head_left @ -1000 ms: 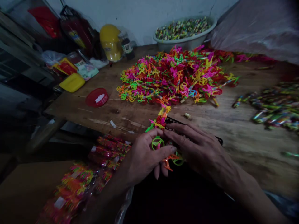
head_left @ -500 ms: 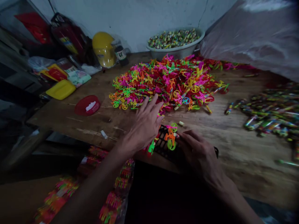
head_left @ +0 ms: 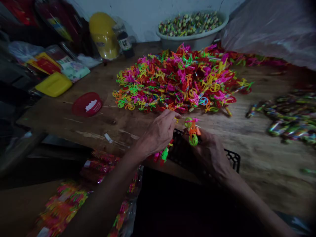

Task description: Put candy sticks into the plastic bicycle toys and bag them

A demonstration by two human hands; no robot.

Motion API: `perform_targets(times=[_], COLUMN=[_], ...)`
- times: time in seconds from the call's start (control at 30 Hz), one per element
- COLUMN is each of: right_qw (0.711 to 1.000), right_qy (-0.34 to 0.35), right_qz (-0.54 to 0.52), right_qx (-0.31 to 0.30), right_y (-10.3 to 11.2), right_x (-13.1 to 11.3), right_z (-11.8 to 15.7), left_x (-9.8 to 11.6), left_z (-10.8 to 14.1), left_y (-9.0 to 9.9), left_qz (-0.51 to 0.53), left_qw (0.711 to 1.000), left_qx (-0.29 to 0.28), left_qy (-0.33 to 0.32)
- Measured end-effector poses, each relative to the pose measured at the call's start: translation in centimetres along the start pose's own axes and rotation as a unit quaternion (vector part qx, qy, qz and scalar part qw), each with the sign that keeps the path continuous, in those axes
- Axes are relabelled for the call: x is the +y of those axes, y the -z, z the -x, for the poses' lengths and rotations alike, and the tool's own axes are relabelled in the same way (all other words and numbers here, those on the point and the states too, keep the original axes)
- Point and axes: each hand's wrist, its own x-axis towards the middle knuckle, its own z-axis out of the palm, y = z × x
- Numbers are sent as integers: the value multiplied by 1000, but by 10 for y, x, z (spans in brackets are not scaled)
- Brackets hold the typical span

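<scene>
My right hand (head_left: 209,148) is closed on a small plastic toy bicycle (head_left: 193,133), orange with lime-green wheels. It is held above a black plastic lattice tray (head_left: 179,149), which my hand and forearm partly cover. My left hand (head_left: 159,131) is just left of the bicycle, its fingers pinched together. A bit of yellow shows at those fingertips, but what they hold is hidden. Beneath the left hand, a green and red toy piece (head_left: 164,154) lies by the tray's left end. Beyond both hands spreads a heap of bright toy bicycles (head_left: 172,82).
A grey basin (head_left: 192,42) of small capped tubes stands against the wall. More candy-like tubes (head_left: 291,121) lie at right. Leftward are a red dish (head_left: 86,105), yellow container (head_left: 54,85) and yellow helmet (head_left: 103,36). Packed colourful toys (head_left: 64,200) sit below the table edge.
My left hand was spread over the heap's near edge; its fingers are now drawn in and pinched. The bicycle in my right hand has turned slightly. The whole view has shifted a little.
</scene>
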Motion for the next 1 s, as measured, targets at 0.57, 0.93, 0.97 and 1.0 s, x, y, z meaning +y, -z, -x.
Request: perform_targets(times=[0.57, 0.93, 0.97, 1.0], right_qw=[989, 985, 986, 986], right_qy=[87, 85, 79, 75], right_qz=[116, 149, 150, 150], right_qx=[12, 1, -1, -3], right_y=[-26, -42, -43, -44], right_x=[7, 9, 9, 9], right_z=[-16, -13, -12, -12], left_x=[-1, 4, 4, 4], left_z=[2, 2, 2, 3], left_y=[-1, -3, -2, -2], left_qz=[0, 18, 24, 32], left_qw=[1000, 998, 997, 996], left_qx=[20, 31, 33, 35], left_qy=[20, 59, 69, 80])
